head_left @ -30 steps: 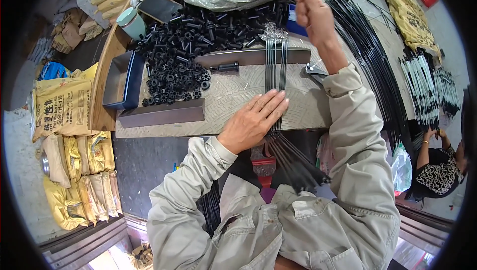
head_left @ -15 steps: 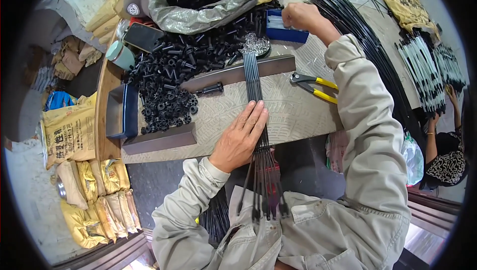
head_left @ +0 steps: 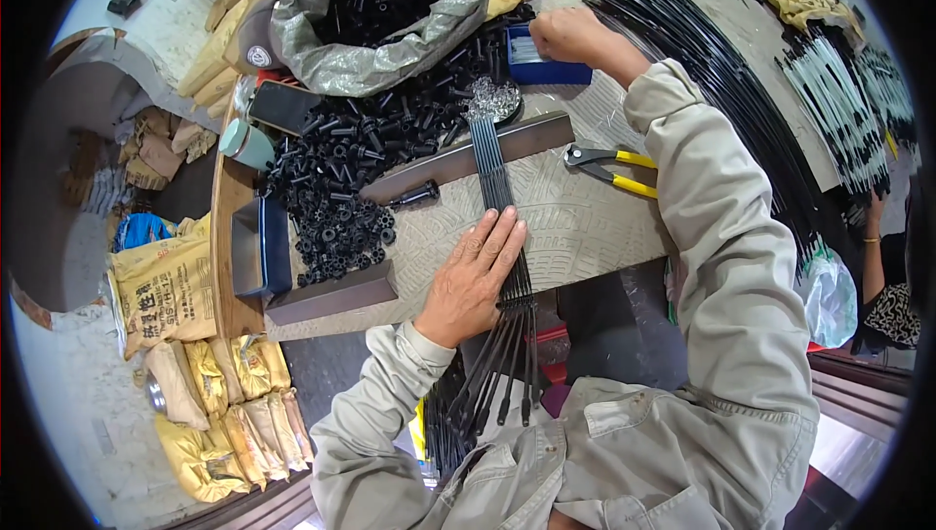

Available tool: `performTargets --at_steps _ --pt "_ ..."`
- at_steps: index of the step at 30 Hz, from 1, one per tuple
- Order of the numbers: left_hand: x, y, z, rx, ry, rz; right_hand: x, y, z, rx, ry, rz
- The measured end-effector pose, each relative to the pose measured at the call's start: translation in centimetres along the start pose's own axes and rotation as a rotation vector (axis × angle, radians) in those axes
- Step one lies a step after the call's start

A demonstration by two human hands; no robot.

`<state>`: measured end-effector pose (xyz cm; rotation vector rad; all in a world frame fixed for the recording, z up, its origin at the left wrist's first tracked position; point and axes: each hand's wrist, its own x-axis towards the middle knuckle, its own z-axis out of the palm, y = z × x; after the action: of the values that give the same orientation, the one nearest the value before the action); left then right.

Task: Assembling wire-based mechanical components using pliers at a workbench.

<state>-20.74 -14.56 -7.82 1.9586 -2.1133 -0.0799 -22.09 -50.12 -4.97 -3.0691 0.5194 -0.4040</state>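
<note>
My left hand (head_left: 472, 278) lies flat, fingers stretched out, on a row of thin black cables (head_left: 490, 161). The cables run side by side over a long dark metal bar (head_left: 542, 136), and their lower ends hang past the table edge towards my lap. At their far ends sits a heap of small shiny clear or metallic pieces (head_left: 492, 99). My right hand (head_left: 575, 37) is over a small blue box (head_left: 552, 73) of thin pale pieces, its fingers closed together. What they hold, if anything, is hidden. Yellow-handled pincers (head_left: 612, 168) lie right of the cables.
Black plastic fittings (head_left: 336, 159) spread left of the bar, below a big grey sack (head_left: 380, 67). A phone (head_left: 283, 107), a green-lidded cup (head_left: 247, 144) and an open blue box (head_left: 260, 247) stand left. Long black cables (head_left: 712, 72) lie right; another person's arm (head_left: 873, 247) shows beyond.
The view has shifted a little. My left hand stays flat on the cables, and my right hand stays at the small blue box.
</note>
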Motion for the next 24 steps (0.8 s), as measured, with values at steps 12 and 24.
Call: performTargets --at_steps 12,24 --pt "0.0 0.6 -0.3 -0.012 0.049 -0.016 -0.4 -0.7 -0.4 0.006 -0.004 0.046" --pt "0.2 0.5 -0.1 0.117 0.047 -0.011 -6.8 -9.4 -0.5 0.418 0.117 -0.157"
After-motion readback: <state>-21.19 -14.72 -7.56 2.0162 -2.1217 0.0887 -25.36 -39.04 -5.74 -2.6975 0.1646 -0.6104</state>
